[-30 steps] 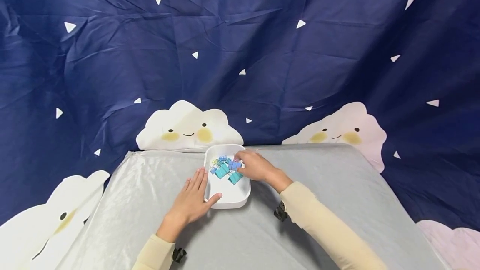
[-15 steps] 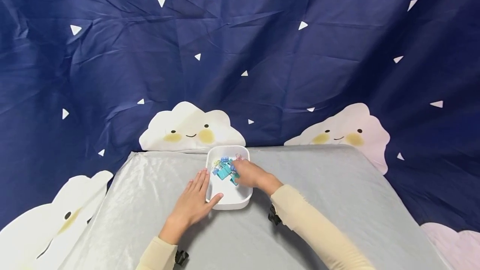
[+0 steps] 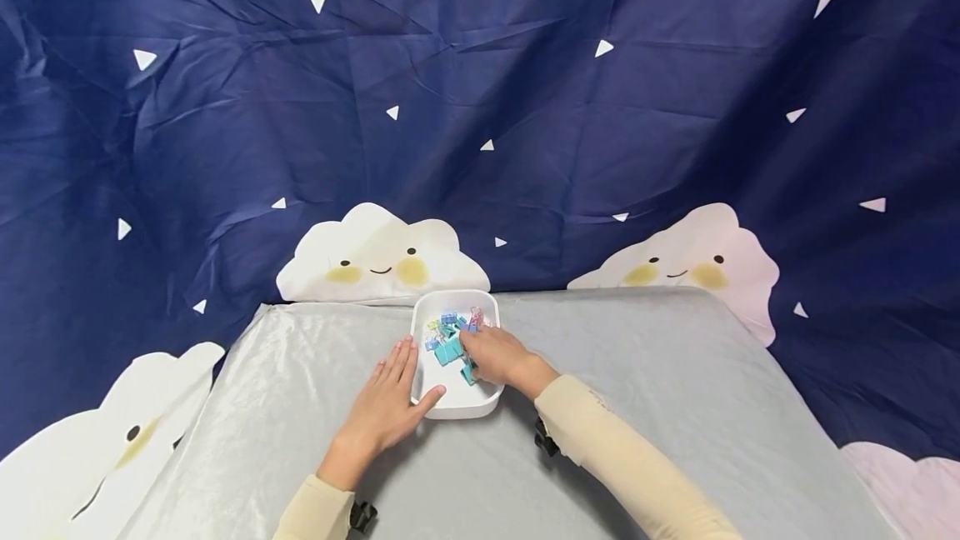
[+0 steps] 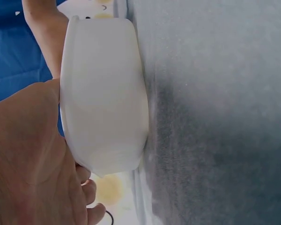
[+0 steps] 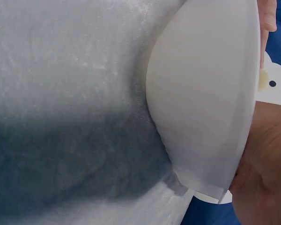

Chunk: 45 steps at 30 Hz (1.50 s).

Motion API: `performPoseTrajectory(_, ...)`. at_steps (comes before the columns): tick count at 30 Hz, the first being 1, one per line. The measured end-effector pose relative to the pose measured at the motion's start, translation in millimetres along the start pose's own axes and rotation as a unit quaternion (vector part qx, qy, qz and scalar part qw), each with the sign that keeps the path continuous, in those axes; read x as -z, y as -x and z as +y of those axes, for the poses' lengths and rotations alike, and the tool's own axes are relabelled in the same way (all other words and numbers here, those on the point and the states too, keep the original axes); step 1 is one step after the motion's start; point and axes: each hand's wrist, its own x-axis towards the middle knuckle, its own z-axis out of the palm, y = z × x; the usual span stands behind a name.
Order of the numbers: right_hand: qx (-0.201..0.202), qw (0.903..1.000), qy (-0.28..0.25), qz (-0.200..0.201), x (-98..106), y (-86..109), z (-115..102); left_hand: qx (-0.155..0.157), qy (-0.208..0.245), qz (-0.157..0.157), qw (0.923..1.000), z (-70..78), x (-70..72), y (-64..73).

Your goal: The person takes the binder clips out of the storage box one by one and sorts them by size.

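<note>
A white plastic box [image 3: 457, 412] stands on the cloth-covered table, holding several binder clips. A large teal binder clip [image 3: 449, 350] lies mid-box, with a blue binder clip [image 3: 448, 318] behind it and a pink binder clip [image 3: 476, 319] at the back right. My left hand [image 3: 386, 398] rests its straight fingers along the box's left rim, thumb over the front left edge. Over the right rim reaches my right hand [image 3: 498, 354], fingers down among the clips, right beside another teal clip [image 3: 468, 372]. Its fingertips are partly hidden, and I cannot tell whether they pinch a clip.
Grey velvety cloth [image 3: 637, 407] covers the table. Close behind the table's back edge hangs a dark blue curtain [image 3: 450, 173] with clouds and white triangles. In the right wrist view, the outer wall of the box fills the middle.
My right hand has moved from the box's back right down toward its front, uncovering the pink clip. A teal clip near its thumb has shifted slightly forward. The left hand stays on the rim.
</note>
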Motion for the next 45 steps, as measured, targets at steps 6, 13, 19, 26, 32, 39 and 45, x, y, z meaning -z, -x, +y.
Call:
performPoseTrajectory(6,0.009,0.9997,-0.021,0.0,1,-0.1,1,-0.001,0.009,0.005,0.9999,-0.1,-0.7,0.6)
performPoseTrajectory(13,0.039,0.9954,-0.081,0.034,5,0.3,7,-0.006,0.012,0.009,0.9999,-0.4,-1.3,1.1)
performPoseTrajectory(19,0.035,0.9938,-0.096,0.045,9,-0.4,9,-0.002,0.008,-0.002,1.0,0.4,0.8,1.1)
performPoseTrajectory(26,0.03,0.9907,-0.124,0.048,12,-1.1,12,0.001,0.012,-0.004,0.9999,1.2,1.2,1.2)
performPoseTrajectory(32,0.031,0.9875,-0.148,0.046,15,0.8,16,0.002,0.017,-0.007,0.9998,1.5,3.0,0.2)
performPoseTrajectory(39,0.022,0.9834,-0.165,0.072,20,4.6,22,0.006,0.018,-0.014,0.9997,1.3,3.0,0.0)
performPoseTrajectory(45,0.023,0.9804,-0.161,0.111,25,5.7,25,0.007,0.02,-0.015,0.9997,1.6,2.8,0.0)
